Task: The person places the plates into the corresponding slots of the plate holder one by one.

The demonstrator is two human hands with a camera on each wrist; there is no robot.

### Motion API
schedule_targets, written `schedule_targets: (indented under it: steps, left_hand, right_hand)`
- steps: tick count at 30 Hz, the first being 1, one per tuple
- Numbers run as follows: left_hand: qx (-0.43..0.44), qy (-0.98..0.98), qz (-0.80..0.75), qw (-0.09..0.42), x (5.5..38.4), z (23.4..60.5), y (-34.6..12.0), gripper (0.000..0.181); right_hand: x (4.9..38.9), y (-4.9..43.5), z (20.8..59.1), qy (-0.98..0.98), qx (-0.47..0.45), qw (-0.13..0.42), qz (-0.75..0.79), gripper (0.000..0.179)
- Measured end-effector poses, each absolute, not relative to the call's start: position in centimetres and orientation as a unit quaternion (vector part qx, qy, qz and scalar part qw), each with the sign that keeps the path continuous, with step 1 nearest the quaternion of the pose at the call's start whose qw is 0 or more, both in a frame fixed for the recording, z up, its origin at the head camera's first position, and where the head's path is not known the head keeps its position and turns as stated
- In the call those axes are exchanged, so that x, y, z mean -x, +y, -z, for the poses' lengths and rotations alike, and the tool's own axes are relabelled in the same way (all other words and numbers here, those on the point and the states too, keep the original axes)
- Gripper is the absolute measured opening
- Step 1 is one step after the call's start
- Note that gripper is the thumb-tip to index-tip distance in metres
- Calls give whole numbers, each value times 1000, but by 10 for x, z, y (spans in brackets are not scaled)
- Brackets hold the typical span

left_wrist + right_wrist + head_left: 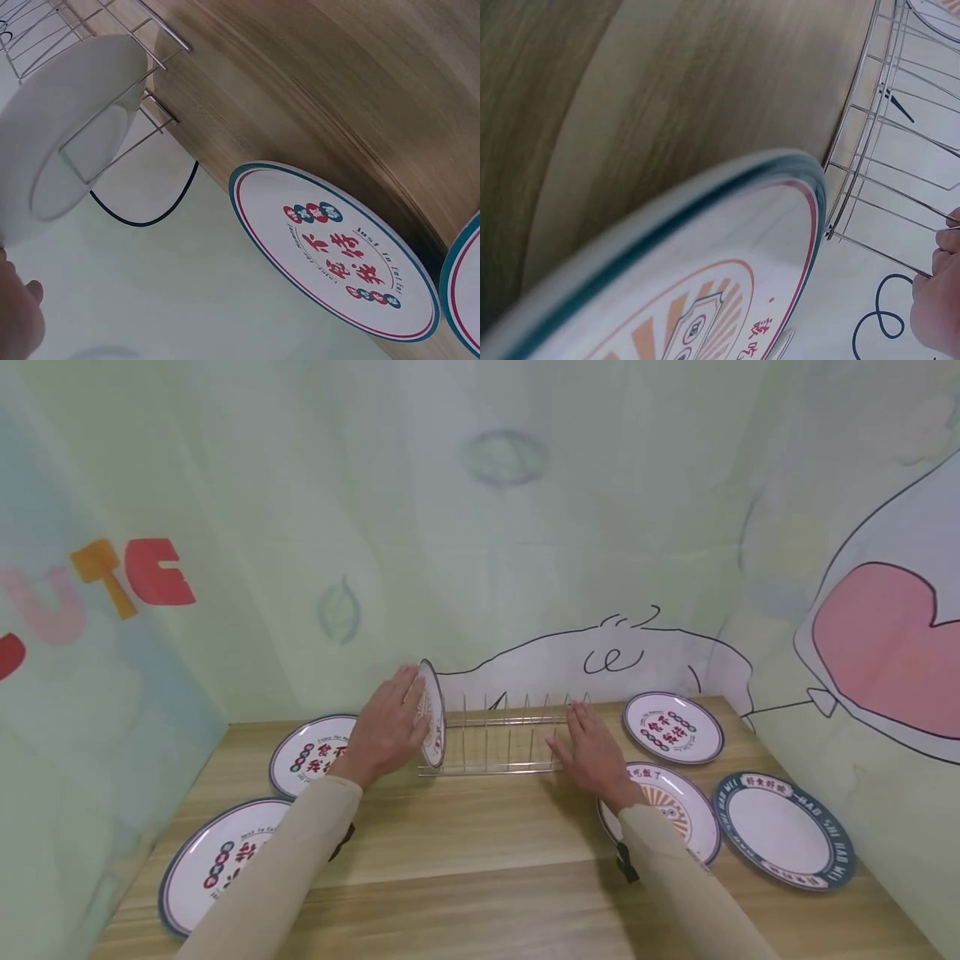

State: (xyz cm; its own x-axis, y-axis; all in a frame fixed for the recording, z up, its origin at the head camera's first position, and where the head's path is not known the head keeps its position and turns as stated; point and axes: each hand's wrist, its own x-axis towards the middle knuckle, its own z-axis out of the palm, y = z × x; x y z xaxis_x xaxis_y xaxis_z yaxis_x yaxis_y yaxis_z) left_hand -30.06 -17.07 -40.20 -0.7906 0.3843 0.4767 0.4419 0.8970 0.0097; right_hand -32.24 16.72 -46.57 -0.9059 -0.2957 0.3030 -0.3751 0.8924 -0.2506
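Note:
A wire dish rack (495,768) stands at the back of the table. In its left end a white plate (435,727) with a dark rim and an orange print stands on edge. My left hand (386,722) holds this plate at its near left side; the left wrist view shows the plate's plain back (67,127) and part of the hand at the rim. At the rack's other end, my right hand (588,747) grips the end wires, fingers at the top and thumb spread toward the middle. Fingertips (946,244) meet the wire in the right wrist view.
Left of the rack lie a smaller plate (300,760) and a larger plate (187,868), both with red lettering. To the right are a small plate (705,739), an orange-sunburst plate (701,810) under my right forearm, and a blue-rimmed plate (780,835). A printed curtain (525,568) hangs behind.

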Motion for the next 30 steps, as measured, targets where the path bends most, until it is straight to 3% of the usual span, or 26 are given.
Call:
schedule_targets:
  steps: [12, 30]
  left_hand:
    - [211, -936, 67, 275, 299, 411, -168, 60]
    - [193, -939, 84, 271, 291, 416, -165, 59]
  right_hand:
    - [329, 170, 464, -961, -179, 169, -126, 69]
    - [331, 171, 462, -972, -160, 138, -107, 73]
